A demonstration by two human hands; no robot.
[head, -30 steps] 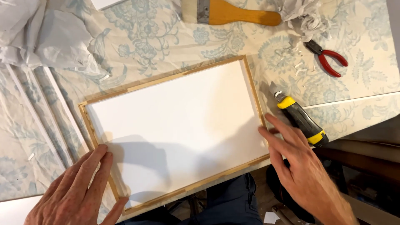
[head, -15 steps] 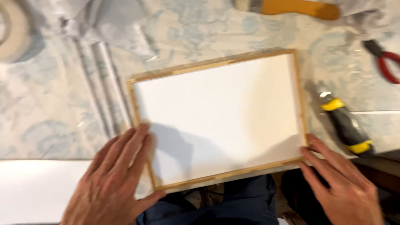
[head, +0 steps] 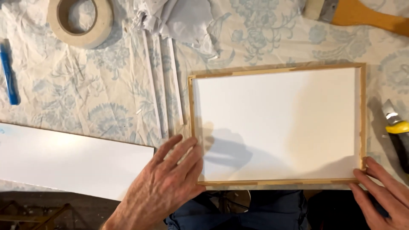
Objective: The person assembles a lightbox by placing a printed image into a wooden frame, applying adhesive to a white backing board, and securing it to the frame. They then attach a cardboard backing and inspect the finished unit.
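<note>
Frame: a wooden frame (head: 276,71) with a white panel inside lies flat on the patterned cloth (head: 106,106); its near edge hangs just past the table edge, above the person's lap.
Left hand: the left hand (head: 164,189) lies flat at the frame's near-left corner, fingers spread and straight; the fingertips (head: 194,151) rest on the left rail and just reach the white panel. It presses rather than grips; nothing is closed in it.
Right hand: the right hand (head: 383,194) sits at the frame's near-right corner, fingers extended and slightly apart, tips touching the corner's outer edge. Part of the hand is cut off by the picture, so whether the thumb hooks under the frame cannot be told.
Utility knife: the yellow-and-black knife (head: 396,132) lies just right of the frame.
Brush: the wooden-handled brush (head: 362,15) lies beyond the frame's far-right corner.
Tape roll: the tape roll (head: 81,19) is well left of the frame, far side.
White board: the white board (head: 72,162) lies left of the frame, beside the left hand.
Blue pen: the blue pen (head: 8,76) lies at the far left, well apart from the frame.
</note>
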